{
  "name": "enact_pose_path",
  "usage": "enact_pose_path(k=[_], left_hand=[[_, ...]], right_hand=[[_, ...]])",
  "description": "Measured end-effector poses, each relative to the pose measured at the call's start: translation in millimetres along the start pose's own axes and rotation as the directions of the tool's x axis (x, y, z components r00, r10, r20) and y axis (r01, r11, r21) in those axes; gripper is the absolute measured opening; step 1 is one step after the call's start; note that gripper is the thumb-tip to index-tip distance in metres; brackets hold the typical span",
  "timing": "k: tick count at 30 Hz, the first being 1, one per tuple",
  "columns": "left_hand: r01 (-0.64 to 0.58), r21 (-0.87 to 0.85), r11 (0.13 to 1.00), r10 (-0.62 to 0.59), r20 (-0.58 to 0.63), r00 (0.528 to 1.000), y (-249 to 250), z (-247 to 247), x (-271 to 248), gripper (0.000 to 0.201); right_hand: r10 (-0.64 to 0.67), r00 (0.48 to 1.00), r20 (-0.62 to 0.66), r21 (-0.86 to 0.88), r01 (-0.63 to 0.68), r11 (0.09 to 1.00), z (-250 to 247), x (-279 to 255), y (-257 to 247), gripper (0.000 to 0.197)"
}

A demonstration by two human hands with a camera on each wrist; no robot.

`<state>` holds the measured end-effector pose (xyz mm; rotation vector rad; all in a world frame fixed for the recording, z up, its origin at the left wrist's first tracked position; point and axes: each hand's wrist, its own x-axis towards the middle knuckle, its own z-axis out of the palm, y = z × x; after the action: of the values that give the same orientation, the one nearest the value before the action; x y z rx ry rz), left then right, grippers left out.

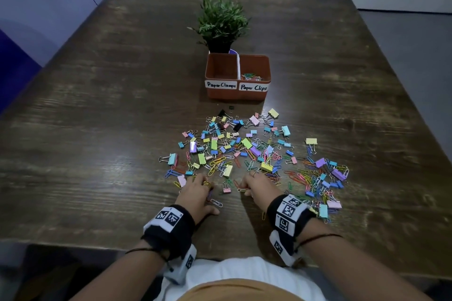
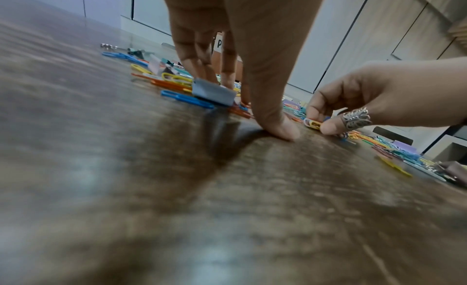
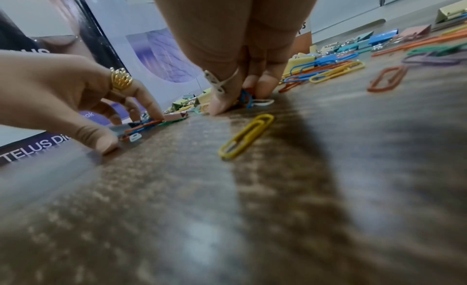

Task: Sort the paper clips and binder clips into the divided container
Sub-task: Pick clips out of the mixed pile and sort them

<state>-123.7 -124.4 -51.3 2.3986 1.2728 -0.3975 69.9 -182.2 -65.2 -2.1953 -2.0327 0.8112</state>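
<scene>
A brown divided container stands mid-table, labelled Paper Clamps on the left and Paper Clips on the right. Several paper clips lie in its right half; the left half looks empty. A wide scatter of coloured binder clips and paper clips lies in front of it. At the pile's near edge, my left hand presses its fingertips on paper clips beside a grey-blue binder clip, thumb spread on the table. My right hand pinches a few paper clips between thumb and fingers against the wood.
A potted green plant stands right behind the container. More clips spread out to the right of my right wrist. One yellow paper clip lies under my right palm. A printed banner stands to the table's left.
</scene>
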Motion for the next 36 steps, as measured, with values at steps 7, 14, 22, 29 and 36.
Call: enact_pose_path(k=[7,14,22,29,36], left_hand=[[-0.024,0.165,0.986,0.025,-0.006,1.0,21,3,8,0.051],[-0.094,0.205,0.974,0.108,-0.056,0.993,24,6,13,0.034],[-0.175,0.167,0.97,0.181,-0.018,0.983,15,5,14,0.031],[-0.205,0.236,0.95,0.23,-0.083,0.97,16,0,16,0.027],[-0.172,0.291,0.941,0.222,-0.149,0.964,18,-2,20,0.026]], right_hand=[[-0.037,0.999,-0.039,-0.055,0.034,0.998,2,-6,2,0.019],[0.059,0.998,0.006,0.025,-0.059,0.998,-2,-3,-1,0.03],[-0.031,0.999,-0.012,-0.175,0.028,0.984,-4,-4,-5,0.03],[-0.015,1.0,0.006,-0.215,0.016,0.977,-10,-4,-8,0.028],[-0.134,0.991,0.02,-0.108,0.135,0.985,-8,-3,-19,0.022]])
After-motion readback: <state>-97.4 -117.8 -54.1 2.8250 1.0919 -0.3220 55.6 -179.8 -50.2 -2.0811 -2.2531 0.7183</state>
